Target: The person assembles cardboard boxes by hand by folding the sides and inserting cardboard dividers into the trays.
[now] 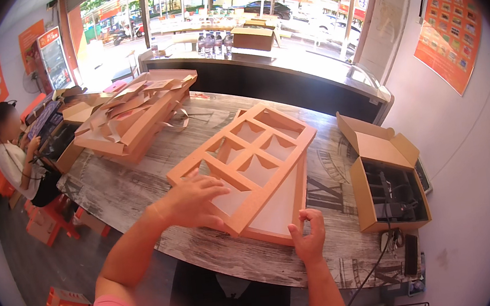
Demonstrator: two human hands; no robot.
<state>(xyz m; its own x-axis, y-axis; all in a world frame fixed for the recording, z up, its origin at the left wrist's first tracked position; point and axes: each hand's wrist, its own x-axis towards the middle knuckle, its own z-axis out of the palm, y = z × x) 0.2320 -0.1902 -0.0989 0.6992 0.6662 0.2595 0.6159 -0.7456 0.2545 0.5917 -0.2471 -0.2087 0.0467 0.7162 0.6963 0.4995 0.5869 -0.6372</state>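
Observation:
An orange-brown cardboard divider (243, 168) with several cut-out openings and folded flaps lies askew on top of a shallow cardboard tray (277, 233). The tray has a pale inner floor, partly covered by the divider. My left hand (193, 200) rests over the divider's near left corner, fingers spread across its opening. At the tray's near right corner, my right hand (309, 236) has its fingers curled, with the thumb against the tray's edge. The undersides of its fingers are hidden.
A pile of folded cardboard pieces (133, 114) sits at the far left of the table (158, 180). On the right stands an open carton (360, 200) holding black equipment, with a cable and a phone (411, 254) nearby. A seated person (18, 156) works at left.

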